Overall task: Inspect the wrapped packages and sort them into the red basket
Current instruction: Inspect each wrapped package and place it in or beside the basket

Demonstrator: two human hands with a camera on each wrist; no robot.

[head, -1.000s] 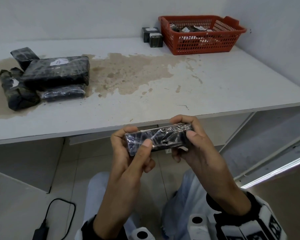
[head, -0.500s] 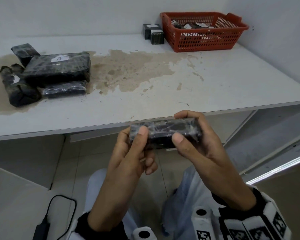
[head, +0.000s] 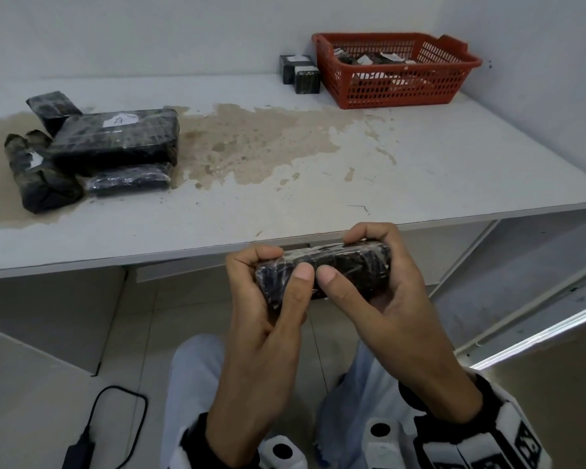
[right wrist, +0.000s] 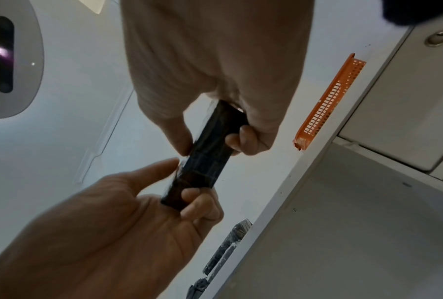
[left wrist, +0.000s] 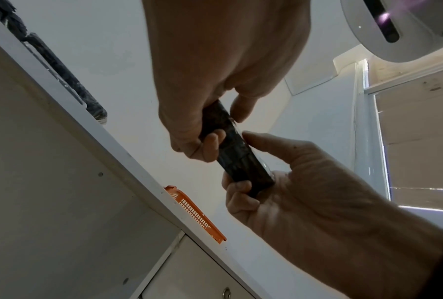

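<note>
A small black package wrapped in clear film (head: 345,265) hangs level in front of the table's front edge, held by both hands. My left hand (head: 278,269) grips its left end and my right hand (head: 352,255) its right end, both thumbs pressing its near face side by side. The left wrist view shows the package (left wrist: 241,153) between the left hand (left wrist: 223,125) and right hand (left wrist: 246,163). In the right wrist view the package (right wrist: 210,159) sits between the right hand (right wrist: 211,139) and left hand (right wrist: 182,179). The red basket (head: 403,89), at the table's far right, holds several packages.
Several black wrapped packages (head: 115,140) lie piled at the left of the stained white table (head: 420,170). Two small packages (head: 300,74) stand just left of the basket. Walls close off the back and right. A cable with a charger (head: 82,445) lies on the floor.
Both hands have lifted the package a little toward the table edge and turned it. The thumbs have slid from its ends to meet near its middle.
</note>
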